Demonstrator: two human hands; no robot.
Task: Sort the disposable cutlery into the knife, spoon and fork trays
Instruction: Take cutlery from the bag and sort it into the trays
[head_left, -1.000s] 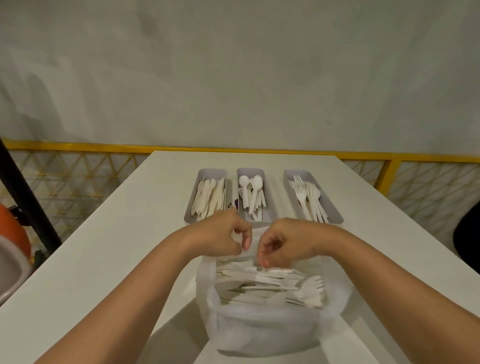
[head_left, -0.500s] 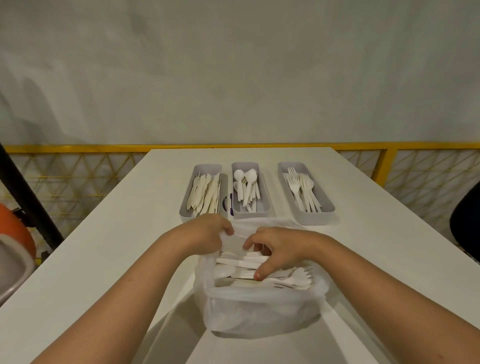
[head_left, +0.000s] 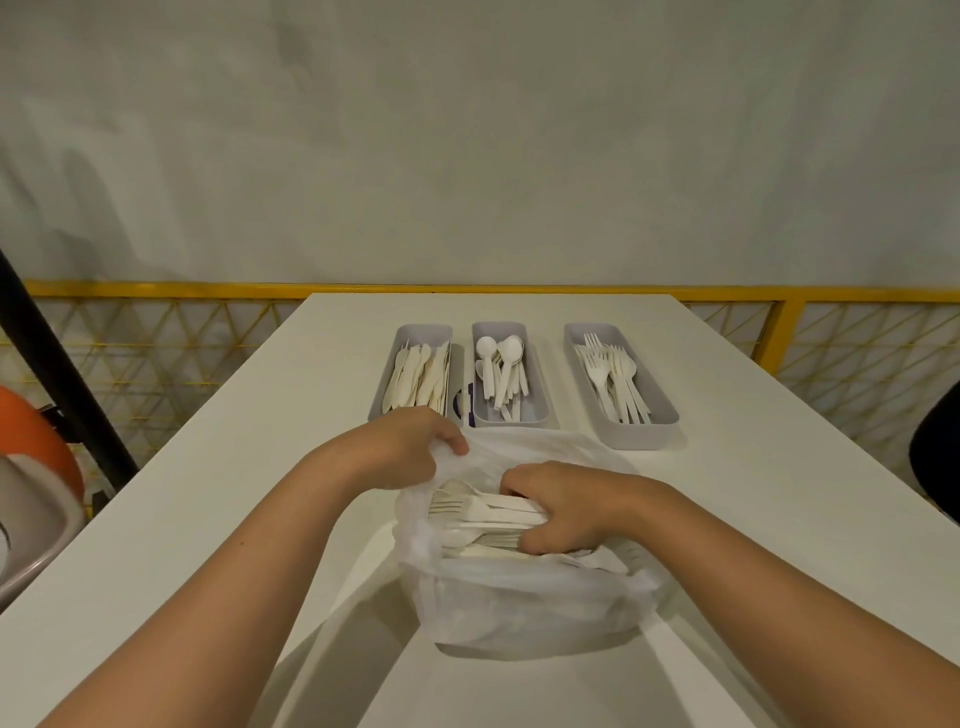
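Lower centre: the right hand (head_left: 571, 506), at the rim a second ago, now has its fingers clamped on a cutlery bundle (head_left: 485, 512) inside the plastic bag (head_left: 519, 608), whose edge the left hand (head_left: 405, 449) grips (knife, spoon and fork trays (head_left: 511, 418) wait beyond), likely the next batch for sorting.

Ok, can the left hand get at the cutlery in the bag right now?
Probably not: the left hand grips the bag rim, holding it open, while the right hand fills the opening, gripping a bundle of cutlery.
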